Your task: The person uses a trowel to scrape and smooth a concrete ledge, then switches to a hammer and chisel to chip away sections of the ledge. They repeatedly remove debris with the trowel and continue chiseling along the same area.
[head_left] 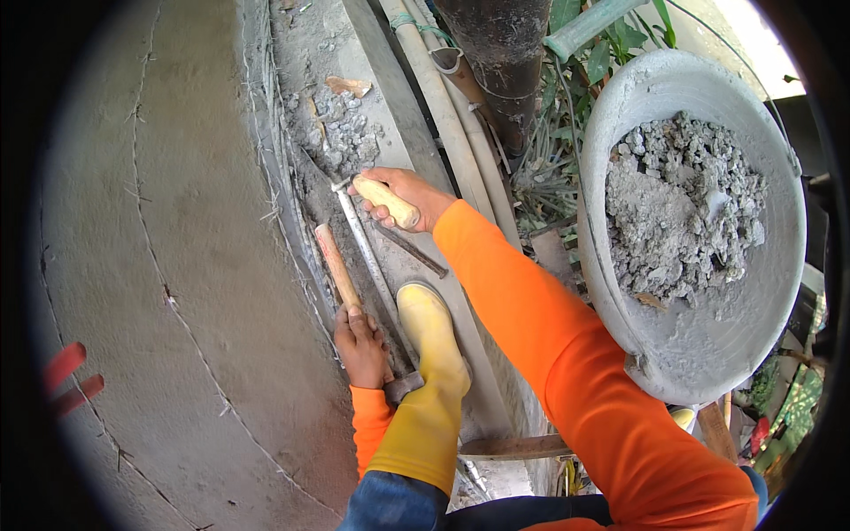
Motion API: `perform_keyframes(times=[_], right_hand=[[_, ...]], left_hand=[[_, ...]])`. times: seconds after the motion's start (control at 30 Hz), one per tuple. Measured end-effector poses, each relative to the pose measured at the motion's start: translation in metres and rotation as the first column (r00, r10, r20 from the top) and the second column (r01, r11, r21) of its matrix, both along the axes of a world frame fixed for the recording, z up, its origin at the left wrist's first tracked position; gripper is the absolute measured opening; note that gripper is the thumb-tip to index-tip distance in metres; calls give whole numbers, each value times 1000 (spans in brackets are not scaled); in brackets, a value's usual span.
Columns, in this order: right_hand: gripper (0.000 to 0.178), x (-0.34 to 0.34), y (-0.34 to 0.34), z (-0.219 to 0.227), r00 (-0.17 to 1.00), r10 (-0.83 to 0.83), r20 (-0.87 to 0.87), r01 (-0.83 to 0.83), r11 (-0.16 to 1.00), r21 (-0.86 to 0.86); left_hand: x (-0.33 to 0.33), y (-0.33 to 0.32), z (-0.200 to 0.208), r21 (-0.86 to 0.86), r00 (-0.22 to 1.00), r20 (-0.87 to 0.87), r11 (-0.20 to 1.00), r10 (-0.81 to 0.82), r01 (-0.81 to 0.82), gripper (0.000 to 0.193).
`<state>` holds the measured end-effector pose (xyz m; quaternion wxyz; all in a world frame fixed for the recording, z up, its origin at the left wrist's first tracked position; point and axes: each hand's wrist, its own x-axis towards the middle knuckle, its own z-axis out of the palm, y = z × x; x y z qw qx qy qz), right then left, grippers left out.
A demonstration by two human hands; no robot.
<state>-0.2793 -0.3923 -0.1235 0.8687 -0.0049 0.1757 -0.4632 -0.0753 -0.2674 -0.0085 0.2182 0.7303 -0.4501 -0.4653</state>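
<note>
My right hand is closed around the pale, thick wooden handle of what looks like a trowel. Its thin blade appears nearly edge-on and points at grey rubble on the ledge. Lower down, my left hand grips a hammer by its wooden handle. The hammer's metal head lies close to my yellow boot. Between the hands runs a whitish metal rod, and a dark metal bar rests beside it on the ledge.
At the right, a large grey basin holds broken mortar. Barbed wire runs along the plastered wall on the left. Pipes and a dark post flank the ledge. A wooden piece lies near my feet.
</note>
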Motion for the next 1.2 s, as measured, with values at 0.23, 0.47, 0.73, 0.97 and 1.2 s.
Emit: perform_keyframes(times=[0.23, 0.47, 0.73, 0.97, 1.2], right_hand=[[41, 6, -4, 9, 994, 95, -60, -92, 995, 49], [40, -2, 26, 35, 996, -45, -75, 49, 998, 50], [44, -1, 60, 22, 995, -10, -103, 20, 995, 96], [43, -8, 77, 28, 972, 188, 138, -216, 949, 229], [43, -2, 68, 23, 983, 178, -49, -167, 970, 180]], left_hand=[[3, 0, -2, 11, 999, -27, 1000, 26, -26, 26], [5, 0, -2, 11, 1000, -8, 1000, 21, -21, 25], [5, 0, -4, -9, 999, -35, 1000, 16, -16, 24], [8, 0, -6, -9, 1000, -31, 1000, -3, 2, 23], [9, 0, -5, -20, 998, -58, 1000, -9, 8, 22]])
